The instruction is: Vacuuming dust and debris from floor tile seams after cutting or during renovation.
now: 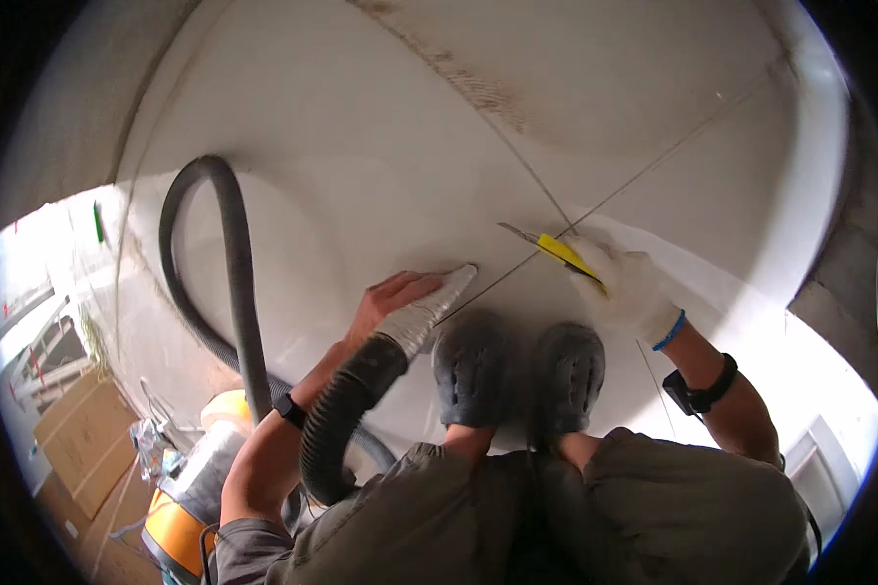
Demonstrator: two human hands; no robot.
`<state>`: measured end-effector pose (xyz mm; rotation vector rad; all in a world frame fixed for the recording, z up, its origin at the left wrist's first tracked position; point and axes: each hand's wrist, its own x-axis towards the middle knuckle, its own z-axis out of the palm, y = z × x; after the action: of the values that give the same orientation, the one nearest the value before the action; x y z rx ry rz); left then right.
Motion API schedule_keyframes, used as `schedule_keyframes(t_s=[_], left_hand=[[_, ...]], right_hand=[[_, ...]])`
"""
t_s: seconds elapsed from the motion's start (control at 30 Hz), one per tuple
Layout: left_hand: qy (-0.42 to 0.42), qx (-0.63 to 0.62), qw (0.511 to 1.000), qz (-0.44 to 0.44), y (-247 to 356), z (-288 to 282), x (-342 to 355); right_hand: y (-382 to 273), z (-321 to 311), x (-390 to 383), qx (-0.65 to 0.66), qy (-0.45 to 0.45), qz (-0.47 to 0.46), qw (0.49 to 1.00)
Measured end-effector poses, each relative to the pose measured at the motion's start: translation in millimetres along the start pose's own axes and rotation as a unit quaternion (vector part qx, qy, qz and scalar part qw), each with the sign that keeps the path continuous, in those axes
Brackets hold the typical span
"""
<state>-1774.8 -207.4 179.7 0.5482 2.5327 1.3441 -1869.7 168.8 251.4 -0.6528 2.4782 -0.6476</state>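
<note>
My bare left hand (382, 304) is closed around the nozzle (427, 310) of a vacuum hose, which is wrapped in crinkled silver tape. Its tip rests at or just above the pale tiled floor (361, 214), close to a dark tile joint (502, 276). Behind the nozzle the black ribbed hose (337, 424) bends back beside my left forearm. On my right hand (634, 292) is a white work glove with a blue cuff; its fingers grip a yellow-handled knife (564, 255). The narrow metal blade points left over the floor, near where two joints cross.
An orange and silver vacuum cleaner (180, 512) stands at the lower left, and its hose loop (229, 214) rises from the floor. Cardboard (86, 439) lies beyond it. My dusty grey shoes (473, 370) are between my hands. Brown dust (478, 93) streaks a far joint.
</note>
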Motion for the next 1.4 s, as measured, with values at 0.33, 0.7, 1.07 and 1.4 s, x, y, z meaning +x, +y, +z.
schedule_keyframes(t_s=[0.33,0.7,1.07,1.4], left_hand=[[-0.093,0.013,0.971,0.219,31.3,40.0,132.8],[-0.032,0.38,0.908,-0.172,-36.4,-54.2,212.3],[0.188,0.207,0.915,-0.291,-44.1,-84.9,146.9],[0.165,0.21,0.934,-0.238,-43.2,-85.5,126.8]], right_hand=[[83.0,5.5,-47.6,0.166,0.294,0.312,0.888],[48.7,7.2,-65.1,0.166,0.219,0.237,0.932],[45.7,-5.4,-51.6,0.112,0.174,0.198,0.958],[19.9,-3.2,-48.0,0.157,0.105,0.174,0.966]])
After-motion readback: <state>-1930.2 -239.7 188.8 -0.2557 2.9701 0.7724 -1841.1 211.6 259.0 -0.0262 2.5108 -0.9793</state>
